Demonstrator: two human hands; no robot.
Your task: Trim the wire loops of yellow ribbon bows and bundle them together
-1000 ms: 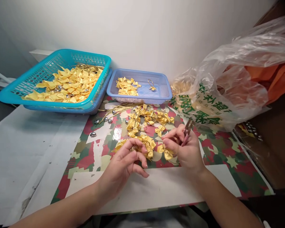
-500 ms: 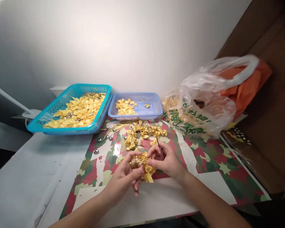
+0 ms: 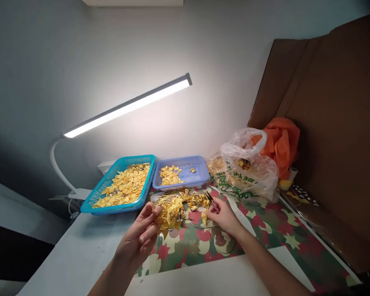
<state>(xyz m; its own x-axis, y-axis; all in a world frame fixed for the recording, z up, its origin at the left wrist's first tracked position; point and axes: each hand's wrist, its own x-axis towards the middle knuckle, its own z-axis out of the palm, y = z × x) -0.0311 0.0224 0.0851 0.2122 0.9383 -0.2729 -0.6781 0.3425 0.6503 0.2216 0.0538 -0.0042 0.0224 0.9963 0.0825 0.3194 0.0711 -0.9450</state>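
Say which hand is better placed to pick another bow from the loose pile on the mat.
Right, probably. The right hand rests at the loose bows, though it holds small scissors. The left hand is raised, full with a bow bundle.

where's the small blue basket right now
In the head view the small blue basket sits at the back of the table against the wall, between the teal basket and the plastic bag.

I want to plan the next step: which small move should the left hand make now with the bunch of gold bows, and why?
Probably carry the bunch to the teal basket and drop it there. The left hand holds it lifted off the mat, and that basket already holds many similar bows. The right hand holds a small tool, seemingly done.
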